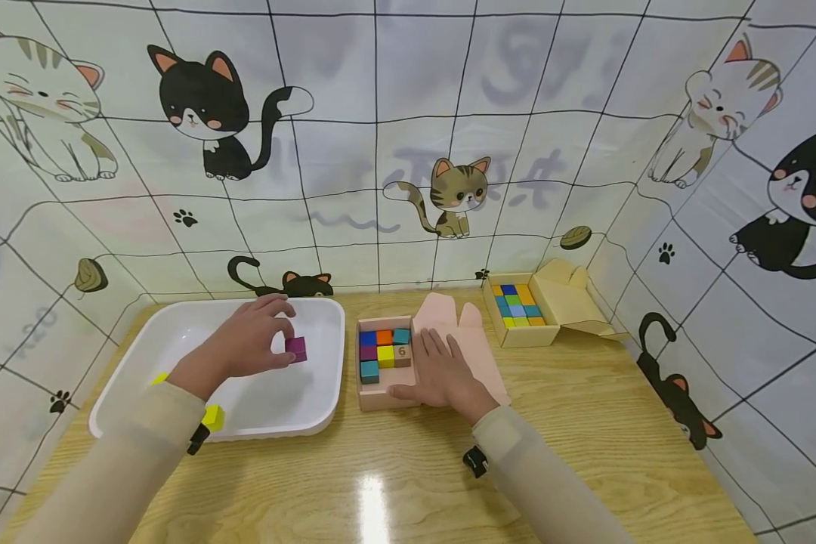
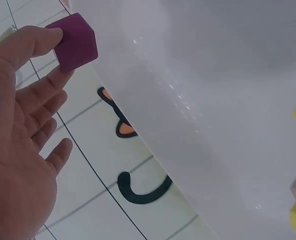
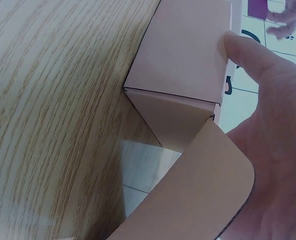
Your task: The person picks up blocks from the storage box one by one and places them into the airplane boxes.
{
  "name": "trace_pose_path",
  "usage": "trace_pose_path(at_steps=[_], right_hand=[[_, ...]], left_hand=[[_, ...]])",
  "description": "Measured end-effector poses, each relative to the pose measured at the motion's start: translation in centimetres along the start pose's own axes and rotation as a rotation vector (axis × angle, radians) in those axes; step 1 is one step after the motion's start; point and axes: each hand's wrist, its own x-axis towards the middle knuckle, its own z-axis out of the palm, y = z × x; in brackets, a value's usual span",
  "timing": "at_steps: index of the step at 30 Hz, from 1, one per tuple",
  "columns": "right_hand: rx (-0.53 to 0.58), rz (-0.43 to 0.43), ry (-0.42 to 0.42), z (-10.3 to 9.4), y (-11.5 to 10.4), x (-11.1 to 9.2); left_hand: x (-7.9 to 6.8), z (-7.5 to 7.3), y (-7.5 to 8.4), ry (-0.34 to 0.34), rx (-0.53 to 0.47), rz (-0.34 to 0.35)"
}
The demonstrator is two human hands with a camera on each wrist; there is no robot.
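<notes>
Between thumb and fingertips, my left hand [image 1: 253, 340] pinches a purple cube [image 1: 296, 349] over the right part of a white tray [image 1: 313, 412]. The left wrist view shows the same purple cube [image 2: 77, 44] at the thumb tip, the other fingers loosely bent. My right hand [image 1: 442, 374] rests with straight fingers on the folded-back lid [image 1: 483, 370] of a pink cardboard box [image 1: 389, 400], its thumb at the box's front rim. Inside that box lie several coloured cubes, among them a yellow cube [image 1: 385, 356] and a wooden cube [image 1: 403, 355] marked with a 6.
A yellow block [image 1: 213, 418] lies in the tray near its front wall, partly behind my left sleeve. At the back right stands a second, cream box [image 1: 527, 337] full of coloured cubes, its lid open. A cat-print sheet [image 1: 353, 151] rises behind the wooden table [image 1: 408, 476].
</notes>
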Motion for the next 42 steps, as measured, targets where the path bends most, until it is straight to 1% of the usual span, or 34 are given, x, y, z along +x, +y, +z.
trace_pose_path(at_steps=[7, 13, 17, 24, 28, 32, 34, 37, 42], right_hand=[[-0.009, 0.007, -0.005, 0.1, 0.0, 0.1], [0.01, 0.008, 0.0, 0.2, 0.0, 0.2], [0.003, 0.006, -0.003, 0.3, 0.2, 0.4], [-0.026, -0.001, -0.005, 0.4, 0.2, 0.4], [-0.031, -0.001, 0.001, 0.3, 0.1, 0.3], [-0.035, -0.002, 0.009, 0.2, 0.0, 0.2], [-0.035, -0.005, 0.013, 0.1, 0.0, 0.1], [-0.036, -0.005, 0.013, 0.1, 0.0, 0.1], [-0.041, -0.001, 0.014, 0.2, 0.0, 0.2]], left_hand=[[2.5, 0.0, 2.6, 0.012, 0.007, 0.04], [4.4, 0.4, 5.3, 0.008, 0.029, 0.11], [5.5, 0.7, 7.1, 0.004, 0.033, 0.153], [7.2, 1.7, 9.5, -0.057, 0.066, 0.221], [7.8, 2.5, 10.2, -0.072, 0.083, 0.241], [8.3, 3.3, 10.6, -0.081, 0.087, 0.26], [8.5, 3.6, 10.8, -0.099, 0.073, 0.253], [8.7, 4.0, 11.1, -0.136, 0.053, 0.225], [9.1, 5.0, 11.2, -0.179, 0.059, 0.187]])
